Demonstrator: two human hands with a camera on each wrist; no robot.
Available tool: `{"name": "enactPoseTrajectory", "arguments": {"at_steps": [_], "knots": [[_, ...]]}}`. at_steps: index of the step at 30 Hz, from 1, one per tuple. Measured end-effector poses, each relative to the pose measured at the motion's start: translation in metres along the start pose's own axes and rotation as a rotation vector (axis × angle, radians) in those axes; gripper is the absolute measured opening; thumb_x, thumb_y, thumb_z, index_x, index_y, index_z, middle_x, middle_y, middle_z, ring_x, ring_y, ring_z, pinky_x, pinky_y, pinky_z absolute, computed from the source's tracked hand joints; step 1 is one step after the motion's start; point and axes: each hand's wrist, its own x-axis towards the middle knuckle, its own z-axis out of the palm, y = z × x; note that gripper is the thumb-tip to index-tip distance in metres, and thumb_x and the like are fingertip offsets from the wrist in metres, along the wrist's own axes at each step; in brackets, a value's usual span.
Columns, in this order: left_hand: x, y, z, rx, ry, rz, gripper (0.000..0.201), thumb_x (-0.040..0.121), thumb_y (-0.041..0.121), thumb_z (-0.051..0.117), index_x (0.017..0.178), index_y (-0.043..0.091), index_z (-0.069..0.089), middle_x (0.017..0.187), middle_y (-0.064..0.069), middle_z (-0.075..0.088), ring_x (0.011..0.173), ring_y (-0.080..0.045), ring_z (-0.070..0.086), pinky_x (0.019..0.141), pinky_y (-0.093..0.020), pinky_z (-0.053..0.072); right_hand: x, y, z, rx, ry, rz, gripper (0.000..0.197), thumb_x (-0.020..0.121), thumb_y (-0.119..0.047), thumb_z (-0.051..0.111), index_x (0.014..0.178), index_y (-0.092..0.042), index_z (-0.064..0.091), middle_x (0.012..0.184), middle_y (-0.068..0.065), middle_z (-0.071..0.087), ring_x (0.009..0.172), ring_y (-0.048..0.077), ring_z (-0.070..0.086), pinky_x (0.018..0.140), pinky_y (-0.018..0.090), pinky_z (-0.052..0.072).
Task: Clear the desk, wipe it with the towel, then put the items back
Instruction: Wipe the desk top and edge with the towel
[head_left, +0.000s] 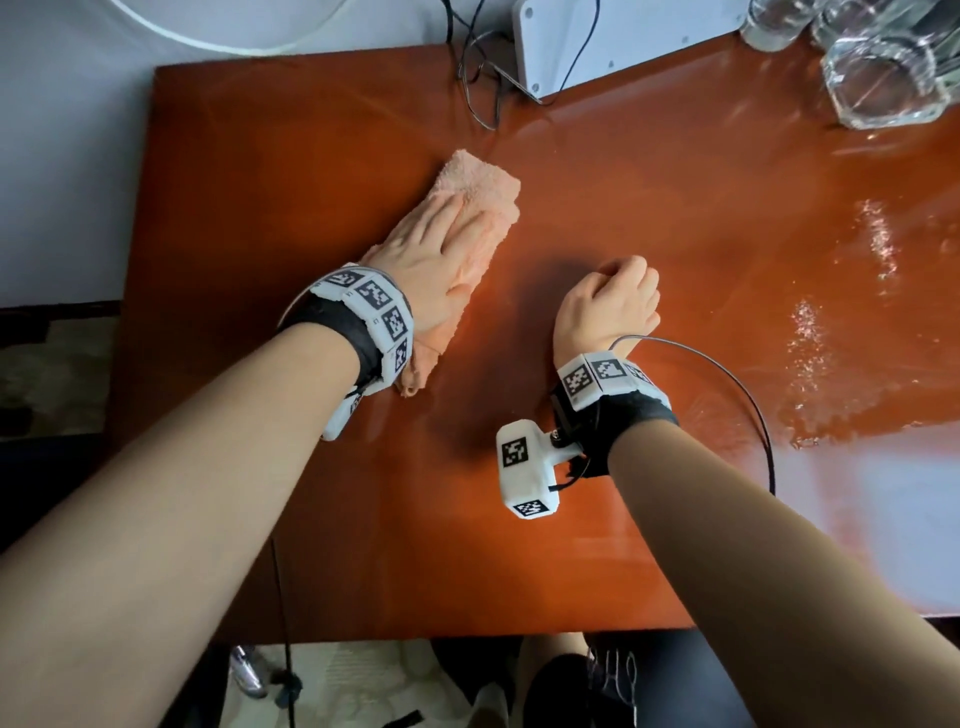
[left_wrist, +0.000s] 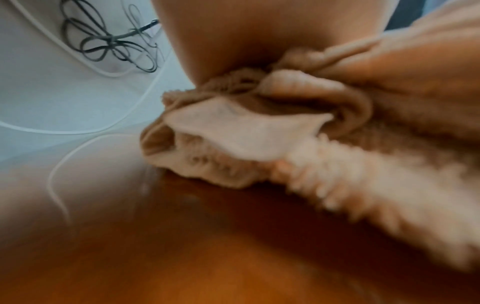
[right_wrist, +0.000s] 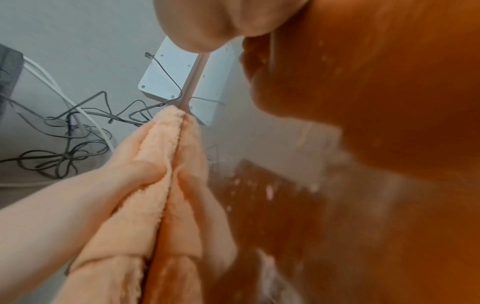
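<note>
Glossy orange-brown desk (head_left: 597, 218) fills the view, with a wet, shiny patch on its right side. Your left hand (head_left: 431, 260) lies flat, fingers straight, pressing down on a folded peach towel (head_left: 478, 182) on the desk's left half. Your right hand (head_left: 613, 306) is curled into an empty fist, resting near the desk's middle. Clear glasses (head_left: 878, 83) stand at the far right corner, beside a white box (head_left: 587, 36) trailing dark cables (head_left: 478, 88).

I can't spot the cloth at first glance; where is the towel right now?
In the head view the peach towel lies folded on the left part of the desk, flat under the left hand, with the fisted right hand beside it.
</note>
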Motion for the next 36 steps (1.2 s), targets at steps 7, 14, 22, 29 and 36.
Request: {"name": "enactPoseTrajectory", "arguments": {"at_steps": [7, 14, 22, 29, 36], "knots": [[-0.007, 0.025, 0.004, 0.215, 0.019, 0.216, 0.073, 0.096, 0.032, 0.034, 0.149, 0.014, -0.012, 0.157, -0.016, -0.010, 0.145, -0.030, -0.009, 0.120, -0.042, 0.001, 0.031, 0.001, -0.019, 0.233, 0.061, 0.053, 0.024, 0.086, 0.001, 0.039, 0.100, 0.003, 0.057, 0.110, 0.019, 0.053, 0.095, 0.034, 0.053, 0.075, 0.028, 0.031], [0.021, 0.046, -0.009, 0.151, 0.025, 0.166, 0.073, 0.097, 0.033, 0.035, 0.149, 0.015, -0.014, 0.157, -0.014, -0.012, 0.146, -0.028, -0.010, 0.118, -0.038, -0.001, 0.092, 0.026, -0.047, -0.026, 0.089, 0.093, 0.025, 0.091, -0.012, 0.038, 0.109, -0.009, 0.054, 0.120, 0.010, 0.050, 0.105, 0.031, 0.053, 0.089, 0.034, 0.032], [0.076, 0.065, -0.031, 0.107, 0.042, 0.141, 0.075, 0.096, 0.034, 0.039, 0.150, 0.016, -0.009, 0.157, -0.015, -0.008, 0.146, -0.029, -0.006, 0.118, -0.039, 0.003, 0.114, 0.048, -0.050, -0.170, 0.045, 0.019, 0.024, 0.090, -0.013, 0.040, 0.109, -0.010, 0.054, 0.119, 0.009, 0.049, 0.114, 0.027, 0.044, 0.091, 0.034, 0.026], [0.119, 0.074, -0.048, 0.165, 0.027, 0.212, 0.075, 0.095, 0.033, 0.040, 0.150, 0.017, -0.008, 0.157, -0.016, -0.007, 0.146, -0.030, -0.007, 0.118, -0.039, 0.002, 0.115, 0.053, -0.040, -0.101, 0.113, -0.056, 0.028, 0.081, -0.011, 0.037, 0.100, -0.005, 0.057, 0.108, 0.015, 0.053, 0.103, 0.033, 0.049, 0.082, 0.034, 0.022], [0.162, 0.095, -0.063, 0.208, 0.037, 0.259, 0.073, 0.096, 0.033, 0.038, 0.150, 0.018, -0.008, 0.157, -0.015, -0.008, 0.146, -0.029, -0.007, 0.118, -0.041, 0.004, 0.116, 0.056, -0.029, -0.114, 0.236, -0.164, 0.034, 0.072, -0.014, 0.030, 0.084, -0.005, 0.060, 0.086, 0.015, 0.057, 0.080, 0.036, 0.056, 0.070, 0.033, 0.021]]}}
